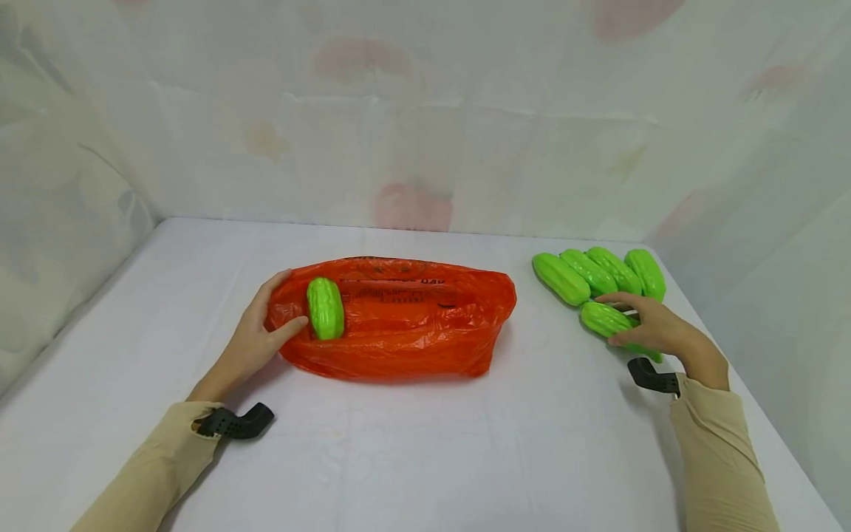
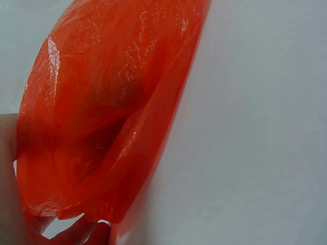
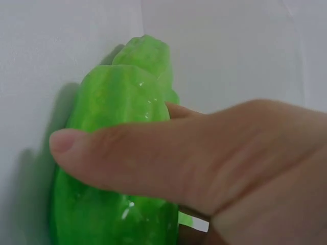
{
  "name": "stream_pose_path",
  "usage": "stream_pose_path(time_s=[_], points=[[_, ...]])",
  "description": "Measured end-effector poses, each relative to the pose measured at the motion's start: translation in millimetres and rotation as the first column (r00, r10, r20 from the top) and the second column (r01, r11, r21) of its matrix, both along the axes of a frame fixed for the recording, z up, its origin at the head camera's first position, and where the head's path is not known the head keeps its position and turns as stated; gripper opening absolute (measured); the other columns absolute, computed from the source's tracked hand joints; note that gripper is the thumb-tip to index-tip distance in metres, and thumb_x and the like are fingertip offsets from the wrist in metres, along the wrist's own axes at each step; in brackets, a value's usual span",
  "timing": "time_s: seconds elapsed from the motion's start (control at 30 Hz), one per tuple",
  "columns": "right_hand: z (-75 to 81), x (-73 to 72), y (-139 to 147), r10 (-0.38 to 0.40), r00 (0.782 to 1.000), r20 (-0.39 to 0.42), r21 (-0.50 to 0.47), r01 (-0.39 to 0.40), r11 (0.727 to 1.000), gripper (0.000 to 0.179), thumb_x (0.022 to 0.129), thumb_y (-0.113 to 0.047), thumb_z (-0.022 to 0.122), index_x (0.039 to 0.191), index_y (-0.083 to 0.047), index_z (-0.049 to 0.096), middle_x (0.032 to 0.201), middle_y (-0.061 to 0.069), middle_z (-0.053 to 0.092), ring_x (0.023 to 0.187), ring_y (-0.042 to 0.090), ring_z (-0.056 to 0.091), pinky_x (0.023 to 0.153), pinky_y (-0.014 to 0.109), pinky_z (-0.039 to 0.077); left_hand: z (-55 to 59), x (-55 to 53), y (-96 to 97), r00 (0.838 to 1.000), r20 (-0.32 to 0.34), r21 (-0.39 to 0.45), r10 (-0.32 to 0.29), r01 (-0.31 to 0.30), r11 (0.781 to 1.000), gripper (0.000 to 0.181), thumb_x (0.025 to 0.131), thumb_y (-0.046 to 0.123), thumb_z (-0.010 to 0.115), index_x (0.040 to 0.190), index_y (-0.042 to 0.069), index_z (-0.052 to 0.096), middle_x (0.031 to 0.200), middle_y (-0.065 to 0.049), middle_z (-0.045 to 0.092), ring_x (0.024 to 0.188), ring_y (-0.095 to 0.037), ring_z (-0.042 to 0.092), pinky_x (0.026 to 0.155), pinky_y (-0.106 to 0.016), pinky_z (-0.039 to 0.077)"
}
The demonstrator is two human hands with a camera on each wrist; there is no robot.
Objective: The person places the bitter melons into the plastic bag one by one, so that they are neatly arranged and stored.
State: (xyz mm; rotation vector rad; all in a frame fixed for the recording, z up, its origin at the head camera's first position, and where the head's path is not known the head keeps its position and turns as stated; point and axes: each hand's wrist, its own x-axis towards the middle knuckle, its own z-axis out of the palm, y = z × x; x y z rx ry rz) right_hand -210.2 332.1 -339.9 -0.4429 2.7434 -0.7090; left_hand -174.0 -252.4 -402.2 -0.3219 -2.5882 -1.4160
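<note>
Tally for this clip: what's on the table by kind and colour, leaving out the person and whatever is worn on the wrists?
Red plastic bag: 1
Green gourds: 6 (1 in the bag, 1 in the right hand, 4 side by side)
Total: 7 visible

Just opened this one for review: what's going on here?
A person's left hand grips the end of an open red plastic bag with one green gourd inside. The right hand grasps another gourd; four more gourds lie just beyond it on the white table.
</note>
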Motion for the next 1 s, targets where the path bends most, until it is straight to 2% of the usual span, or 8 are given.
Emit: stream_pose_path(time_s=[0.37,0.7,1.0], points=[[4.4,2.6,-0.9,0.017,0.997,0.074,-0.032,-0.015,0.999,0.072,0.085,-0.013,0.076,0.144,0.004,0.04,0.139,0.04,0.041,0.123,0.06,0.043,0.085,0.052,0.053,-1.1,-0.7,-0.6,1.0,-0.003,-0.004,0.0,0.0,1.0,0.078,0.093,0.011,0.065,0.158,0.018,0.023,0.152,-0.017,0.039,0.128,-0.033,0.045,0.09,-0.008,0.036],[6.5,3.8,-4.0,0.028,0.999,0.043,-0.021,-0.027,0.999,0.07,0.086,-0.013,0.076,0.144,0.003,0.041,0.139,0.036,0.044,0.124,0.055,0.044,0.09,0.058,0.05,0.7,0.7,-0.7,1.0,0.006,-0.005,0.0,0.0,1.0,0.078,0.093,0.012,0.065,0.158,0.019,0.022,0.152,-0.018,0.038,0.127,-0.033,0.044,0.089,-0.009,0.037],[9.4,5.9,-10.0,0.044,0.998,0.034,-0.056,-0.042,0.998,0.071,0.086,-0.017,0.076,0.145,0.003,0.041,0.14,0.034,0.045,0.125,0.053,0.045,0.093,0.06,0.049,-0.1,-0.3,-0.6,1.0,0.002,-0.005,0.001,-0.001,1.0,0.078,0.093,0.011,0.065,0.158,0.019,0.023,0.152,-0.017,0.039,0.126,-0.029,0.044,0.09,-0.009,0.037]])
